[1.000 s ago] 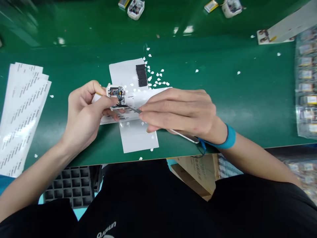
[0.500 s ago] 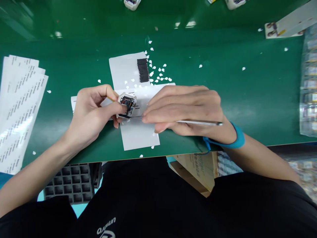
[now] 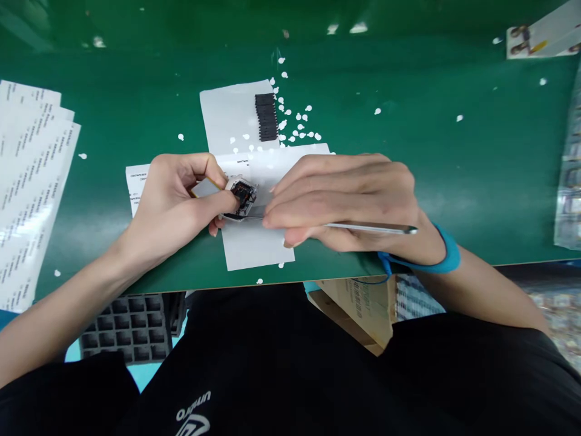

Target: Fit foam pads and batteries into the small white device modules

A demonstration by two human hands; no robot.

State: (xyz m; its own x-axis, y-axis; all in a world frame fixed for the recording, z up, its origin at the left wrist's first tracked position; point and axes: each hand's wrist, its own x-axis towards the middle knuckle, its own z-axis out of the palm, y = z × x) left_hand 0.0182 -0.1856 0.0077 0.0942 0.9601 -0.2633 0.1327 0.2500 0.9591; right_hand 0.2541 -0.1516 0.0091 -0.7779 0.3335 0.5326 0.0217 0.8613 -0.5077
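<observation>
Between thumb and fingers, my left hand (image 3: 181, 197) grips a small white electronic device (image 3: 240, 192) with its open side up, showing dark circuitry inside. A flat silvery piece with an amber edge (image 3: 205, 188) sits between the left thumb and forefinger. My right hand (image 3: 340, 197) is closed around tweezers (image 3: 370, 227); their shaft runs out to the right under the palm. The tweezers' tips reach the lower edge of the device, and whether they pinch something there is hard to see. Beneath both hands are white paper sheets (image 3: 258, 248).
A row of black parts (image 3: 266, 117) lies on the paper, with several small white round stickers (image 3: 299, 127) scattered beside it. Printed label sheets (image 3: 36, 181) lie at the left. A white stand (image 3: 540, 39) is at the back right. Below the green table (image 3: 408, 79) are a black compartment tray (image 3: 131, 327) and a cardboard box (image 3: 363, 309).
The view has shifted slightly. The device is tilted differently in my left hand, turned a little toward the right, and the tweezers stay at its lower edge.
</observation>
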